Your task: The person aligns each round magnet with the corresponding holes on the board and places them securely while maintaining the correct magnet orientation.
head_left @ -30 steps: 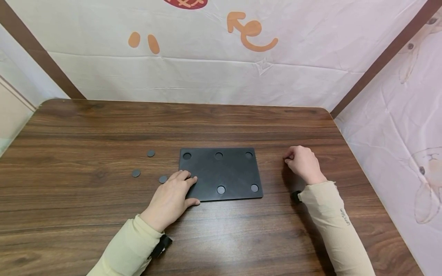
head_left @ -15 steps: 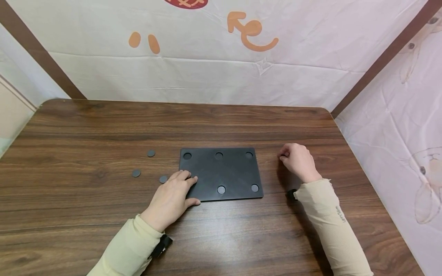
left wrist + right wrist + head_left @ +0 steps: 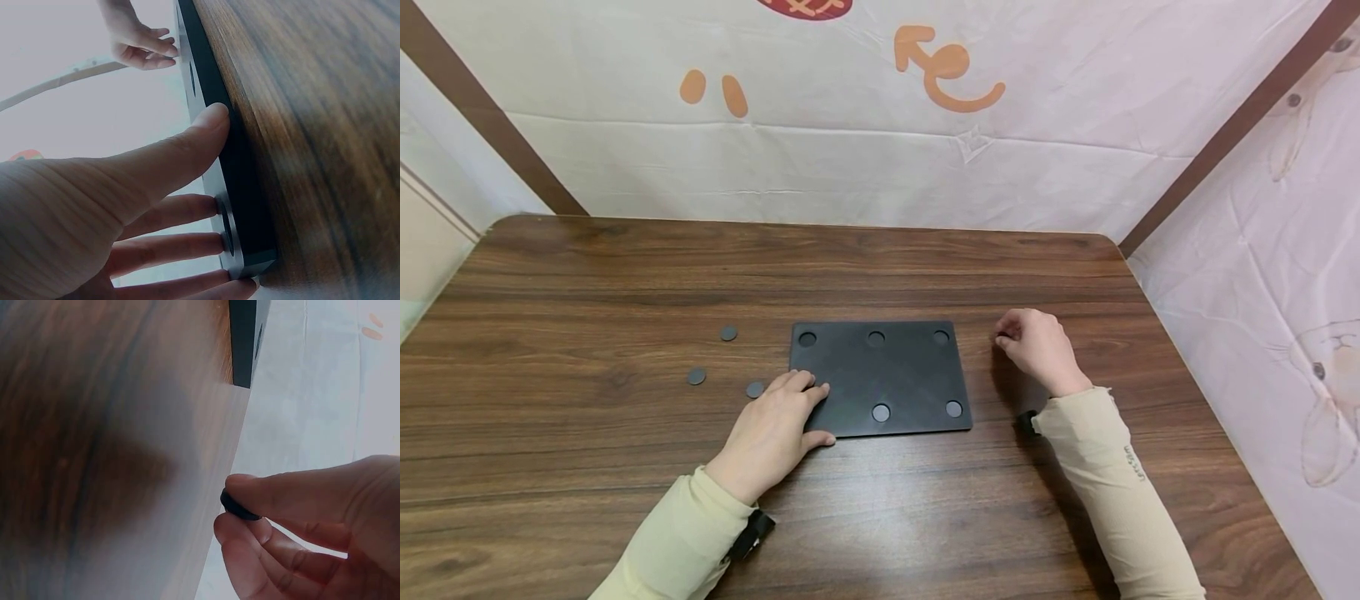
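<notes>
Near three o'clock of the board (image 3: 891, 375), the right hand (image 3: 1037, 346) pinches a disc (image 3: 236, 507); the left hand (image 3: 767, 433) rests, fingers extended, on the eight o'clock corner. The disc looks light, stiff, perhaps slippery: best held by its rim.

Rectangular black board (image 3: 895, 375) lies flat, left hand (image 3: 767, 437) resting on its near-left corner. Round recesses (image 3: 807, 339) show along its far and near edges; seated grey discs (image 3: 881, 412) occupy the near-middle and near-right ones. Three loose grey discs (image 3: 696, 377) lie flat, spread left of the board. Small dark disc (image 3: 236, 506): tilted, pinched by right hand (image 3: 1037, 346), apart from the board's right edge.
</notes>
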The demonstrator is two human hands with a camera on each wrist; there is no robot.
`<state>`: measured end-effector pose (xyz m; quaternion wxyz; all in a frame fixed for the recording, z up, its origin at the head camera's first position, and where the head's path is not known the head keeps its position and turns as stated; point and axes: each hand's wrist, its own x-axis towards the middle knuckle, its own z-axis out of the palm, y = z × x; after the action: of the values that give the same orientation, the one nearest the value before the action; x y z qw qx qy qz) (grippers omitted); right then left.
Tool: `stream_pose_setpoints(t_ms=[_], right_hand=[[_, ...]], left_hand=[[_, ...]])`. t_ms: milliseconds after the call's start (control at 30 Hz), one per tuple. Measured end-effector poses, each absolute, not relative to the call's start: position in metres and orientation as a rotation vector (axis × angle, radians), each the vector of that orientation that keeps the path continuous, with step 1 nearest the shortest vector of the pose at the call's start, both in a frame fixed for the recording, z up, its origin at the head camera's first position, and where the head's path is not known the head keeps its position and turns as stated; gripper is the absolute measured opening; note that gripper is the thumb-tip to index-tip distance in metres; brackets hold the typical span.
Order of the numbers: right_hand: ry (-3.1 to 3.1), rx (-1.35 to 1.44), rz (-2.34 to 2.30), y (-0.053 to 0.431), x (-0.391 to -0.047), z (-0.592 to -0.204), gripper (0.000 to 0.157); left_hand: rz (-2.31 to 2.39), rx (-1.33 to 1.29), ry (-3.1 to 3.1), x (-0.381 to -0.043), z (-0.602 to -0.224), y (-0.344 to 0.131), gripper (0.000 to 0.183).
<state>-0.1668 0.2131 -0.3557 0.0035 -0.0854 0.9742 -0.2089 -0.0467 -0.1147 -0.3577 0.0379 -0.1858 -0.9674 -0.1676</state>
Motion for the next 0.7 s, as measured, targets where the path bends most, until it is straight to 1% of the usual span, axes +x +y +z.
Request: stream_pose_setpoints(t_ms=[333, 700], right_hand=[[3.032, -0.273, -0.661, 0.207, -0.168, -0.353, 0.010], [3.029, -0.418, -0.759, 0.201, -0.169, -0.354, 0.009]], left_hand=[[-0.520, -0.566, -2.982, -0.047, -0.357, -0.115, 0.054], [-0.515, -0.569, -2.985, -0.047, -0.357, -0.115, 0.054]])
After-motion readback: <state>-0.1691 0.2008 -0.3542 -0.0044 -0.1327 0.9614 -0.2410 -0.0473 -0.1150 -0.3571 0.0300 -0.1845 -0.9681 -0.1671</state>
